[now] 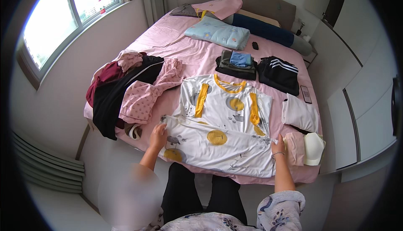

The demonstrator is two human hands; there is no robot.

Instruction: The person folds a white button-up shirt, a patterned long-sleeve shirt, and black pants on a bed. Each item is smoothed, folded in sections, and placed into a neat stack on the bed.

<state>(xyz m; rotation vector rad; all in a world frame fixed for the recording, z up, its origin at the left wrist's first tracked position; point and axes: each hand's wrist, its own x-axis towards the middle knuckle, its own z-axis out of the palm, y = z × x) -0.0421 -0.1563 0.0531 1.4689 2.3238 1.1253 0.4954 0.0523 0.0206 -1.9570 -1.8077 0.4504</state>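
Observation:
Spread over the near part of the bed is a white shirt [217,137] with a yellow neckband, yellow cuffs and a print of yellow and grey circles. Both sleeves lie folded inward over its front, and its lower part is doubled up across the body. My left hand [158,135] grips the left end of that fold, fingers closed on the cloth. At the opposite end, my right hand [278,144] pinches the fabric beside a pale pink folded garment [294,148].
Left of the shirt heaps a pile with black trousers [126,92] and pink patterned clothing [140,99]. Folded dark clothes [236,69], black striped clothing [279,75], a phone [306,94], a white garment [299,112] and a white bra cup [313,148] lie beyond and right.

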